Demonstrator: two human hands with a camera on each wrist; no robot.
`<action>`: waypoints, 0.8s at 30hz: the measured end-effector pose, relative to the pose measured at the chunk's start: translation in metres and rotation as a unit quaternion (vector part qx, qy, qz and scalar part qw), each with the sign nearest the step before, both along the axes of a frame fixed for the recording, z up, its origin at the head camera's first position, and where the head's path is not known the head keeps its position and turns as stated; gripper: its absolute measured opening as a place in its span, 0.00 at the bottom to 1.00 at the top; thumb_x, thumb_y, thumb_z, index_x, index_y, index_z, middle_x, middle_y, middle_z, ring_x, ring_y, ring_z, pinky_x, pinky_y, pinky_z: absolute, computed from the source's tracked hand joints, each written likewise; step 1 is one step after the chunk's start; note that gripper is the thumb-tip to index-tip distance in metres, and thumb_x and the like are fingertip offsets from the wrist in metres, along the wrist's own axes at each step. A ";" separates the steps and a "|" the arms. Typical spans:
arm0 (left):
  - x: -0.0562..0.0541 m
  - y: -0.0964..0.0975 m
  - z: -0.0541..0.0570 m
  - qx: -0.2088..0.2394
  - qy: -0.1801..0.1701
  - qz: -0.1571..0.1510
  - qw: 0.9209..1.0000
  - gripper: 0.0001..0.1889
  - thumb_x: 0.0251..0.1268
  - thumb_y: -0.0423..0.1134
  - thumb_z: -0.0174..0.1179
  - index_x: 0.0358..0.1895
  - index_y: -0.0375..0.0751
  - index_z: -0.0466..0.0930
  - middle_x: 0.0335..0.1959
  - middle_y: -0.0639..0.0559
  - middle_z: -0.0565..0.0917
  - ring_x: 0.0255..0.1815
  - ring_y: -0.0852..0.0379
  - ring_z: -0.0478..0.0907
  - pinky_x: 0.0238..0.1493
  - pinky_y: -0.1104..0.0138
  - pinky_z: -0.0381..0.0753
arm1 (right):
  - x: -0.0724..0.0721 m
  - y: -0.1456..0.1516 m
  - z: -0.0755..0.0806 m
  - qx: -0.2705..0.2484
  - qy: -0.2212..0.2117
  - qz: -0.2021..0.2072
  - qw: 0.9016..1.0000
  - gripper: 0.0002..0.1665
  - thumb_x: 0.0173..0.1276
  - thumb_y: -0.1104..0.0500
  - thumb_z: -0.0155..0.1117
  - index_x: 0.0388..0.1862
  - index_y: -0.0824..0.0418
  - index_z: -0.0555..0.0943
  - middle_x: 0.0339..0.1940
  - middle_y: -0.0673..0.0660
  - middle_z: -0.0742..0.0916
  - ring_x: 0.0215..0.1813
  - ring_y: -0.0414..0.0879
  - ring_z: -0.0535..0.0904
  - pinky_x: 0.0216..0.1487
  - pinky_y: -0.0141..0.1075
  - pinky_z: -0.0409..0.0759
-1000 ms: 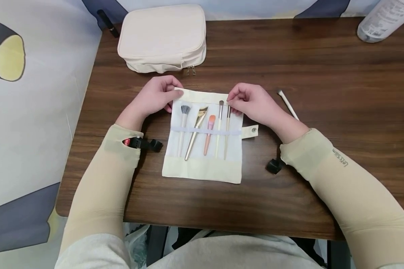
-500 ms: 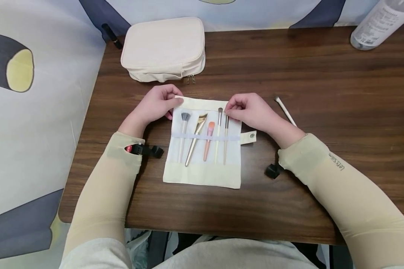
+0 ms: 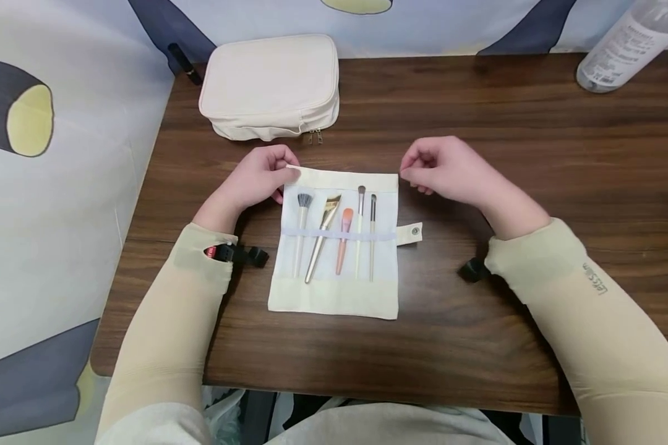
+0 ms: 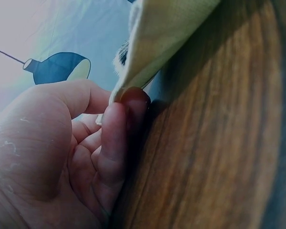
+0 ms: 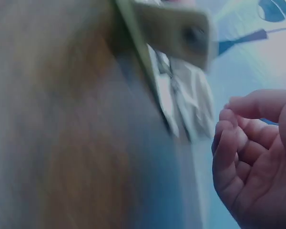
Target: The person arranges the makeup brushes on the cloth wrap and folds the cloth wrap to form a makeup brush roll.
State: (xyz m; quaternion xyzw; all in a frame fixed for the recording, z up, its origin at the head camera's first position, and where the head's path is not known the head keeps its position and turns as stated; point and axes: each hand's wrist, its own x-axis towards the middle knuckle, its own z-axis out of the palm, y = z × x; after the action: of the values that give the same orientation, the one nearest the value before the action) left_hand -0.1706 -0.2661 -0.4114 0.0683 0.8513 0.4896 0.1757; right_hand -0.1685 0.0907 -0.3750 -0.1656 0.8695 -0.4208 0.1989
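A cream makeup brush roll (image 3: 334, 300) lies unrolled on the table. Under its elastic band sit several brushes, among them a fluffy brush (image 3: 304, 210), a gold brush (image 3: 324, 232), an orange-tipped brush (image 3: 342, 241) and a slim dark-tipped brush (image 3: 373, 225) at the right. My left hand (image 3: 258, 176) pinches the roll's upper left corner between thumb and finger, as the left wrist view confirms with the cloth edge (image 4: 167, 40). Beside the upper right corner, my right hand (image 3: 451, 170) hovers with loosely curled fingers; the right wrist view shows nothing in them. A snap tab (image 3: 409, 233) sticks out rightward.
Behind the roll stands a pale zip case (image 3: 269, 83), with a black tube (image 3: 185, 64) at its left. A clear labelled bottle (image 3: 626, 52) is at the back right. The wooden table's (image 3: 479, 346) front edge runs close to my body.
My right hand has let go of the slim brush at the roll's right side and moved right, away from the cloth. It now hides the loose white-handled brush. My left hand keeps its hold.
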 end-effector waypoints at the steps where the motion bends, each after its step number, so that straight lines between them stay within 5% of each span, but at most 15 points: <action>1: 0.000 0.001 0.000 -0.002 0.002 -0.001 1.000 0.04 0.73 0.33 0.57 0.40 0.35 0.78 0.25 0.51 0.84 0.22 0.59 0.79 0.20 0.65 0.85 | 0.000 0.007 0.003 0.011 0.004 -0.004 1.000 0.07 0.74 0.56 0.66 0.43 0.60 0.84 0.32 0.60 0.86 0.32 0.51 0.82 0.32 0.37 0.85; 10: 0.002 -0.001 0.001 -0.015 -0.003 -0.008 1.000 0.04 0.73 0.34 0.57 0.41 0.35 0.78 0.25 0.52 0.83 0.24 0.59 0.80 0.22 0.64 0.86 | -0.007 0.055 0.018 0.177 0.004 0.014 0.984 0.08 0.72 0.57 0.61 0.44 0.61 0.81 0.30 0.56 0.84 0.28 0.47 0.80 0.28 0.36 0.77; 20: 0.002 -0.002 0.001 -0.014 -0.002 0.004 1.000 0.04 0.72 0.33 0.58 0.42 0.36 0.79 0.25 0.51 0.82 0.24 0.58 0.80 0.22 0.63 0.86 | -0.015 0.056 0.017 0.317 0.001 0.064 0.946 0.15 0.72 0.50 0.61 0.43 0.62 0.81 0.35 0.57 0.84 0.37 0.53 0.77 0.35 0.43 0.72; 24: 0.000 0.000 0.001 -0.011 -0.001 0.007 1.000 0.03 0.72 0.33 0.57 0.42 0.36 0.79 0.25 0.51 0.82 0.23 0.59 0.80 0.21 0.64 0.86 | -0.015 0.056 0.014 0.333 -0.004 0.068 0.941 0.15 0.70 0.51 0.61 0.43 0.62 0.81 0.33 0.57 0.84 0.36 0.53 0.79 0.35 0.43 0.74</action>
State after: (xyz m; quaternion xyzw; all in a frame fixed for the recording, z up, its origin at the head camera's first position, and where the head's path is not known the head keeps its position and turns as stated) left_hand -0.1708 -0.2657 -0.4109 0.0602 0.8571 0.4812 0.1737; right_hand -0.1838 0.1462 -0.3612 -0.1470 0.9459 -0.0936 0.2739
